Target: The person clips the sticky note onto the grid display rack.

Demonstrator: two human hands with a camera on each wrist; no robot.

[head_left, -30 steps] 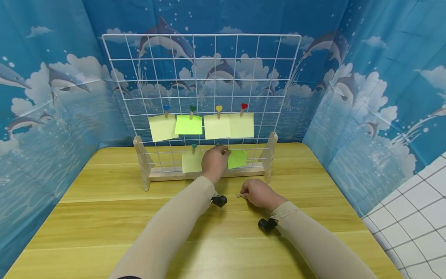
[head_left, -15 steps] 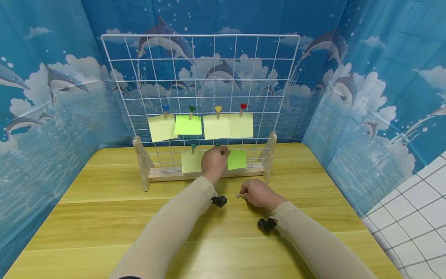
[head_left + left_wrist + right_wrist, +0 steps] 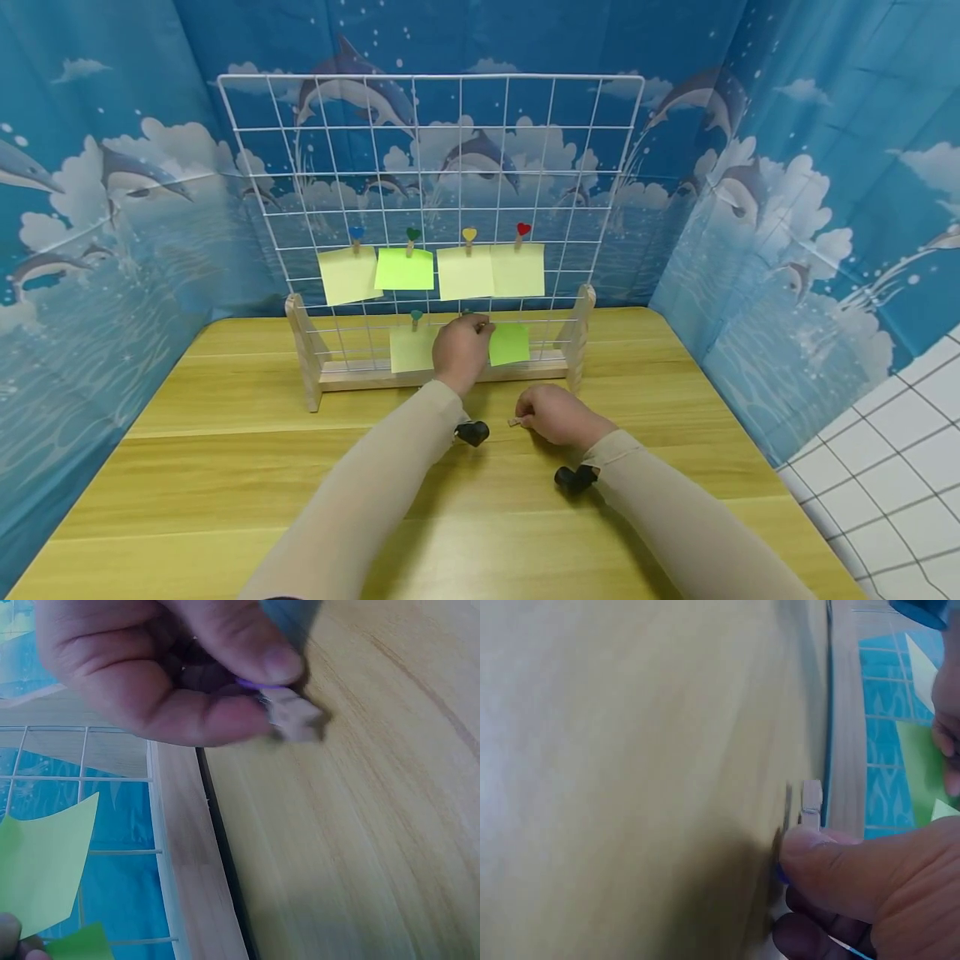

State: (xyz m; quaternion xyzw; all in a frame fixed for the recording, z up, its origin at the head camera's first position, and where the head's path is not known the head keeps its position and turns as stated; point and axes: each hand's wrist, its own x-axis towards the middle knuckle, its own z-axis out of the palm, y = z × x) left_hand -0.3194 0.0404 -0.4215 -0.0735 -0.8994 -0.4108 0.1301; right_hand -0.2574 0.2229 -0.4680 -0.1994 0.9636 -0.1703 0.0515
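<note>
My left hand is at the lower rows of the white wire grid rack, pinching a bright green sticky note by its left side. In the left wrist view, its fingertips overlap the note's corner. Low over the table, my right hand pinches a small wooden clothespin between thumb and index finger. Its wooden end sticks out past the thumb, and a bit of purple-blue shows at the fingertips. Left of my left hand, a pale yellow note hangs from a teal heart clothespin.
Higher on the rack, pale notes and a green note hang under heart clothespins. Wooden feet hold the rack on the wood-grain table. A dolphin-print curtain surrounds the back and sides.
</note>
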